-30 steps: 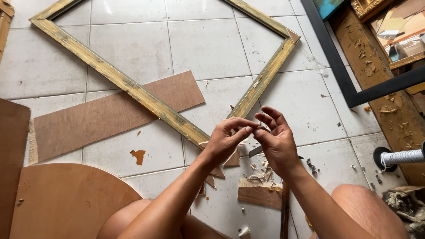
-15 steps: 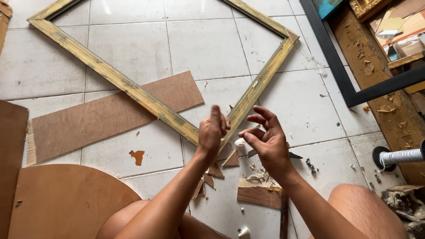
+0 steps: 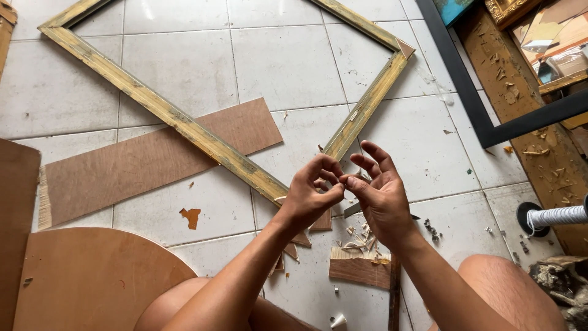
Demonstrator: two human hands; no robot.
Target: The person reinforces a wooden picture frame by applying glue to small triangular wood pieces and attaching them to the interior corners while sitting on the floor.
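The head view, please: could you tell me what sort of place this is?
Probably a picture-framing workshop: a worn wooden frame lies on the tiled floor, with plywood offcuts and wood chips around.

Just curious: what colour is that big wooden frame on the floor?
Worn yellowish-green wooden frame, seen in the head view.

Both bare forearms reach forward from the bent knees, meeting in the middle. The left hand is curled, its thumb and fingertips pinched together against those of the right hand. The right hand's palm faces left, its upper fingers loosely bent and spread.
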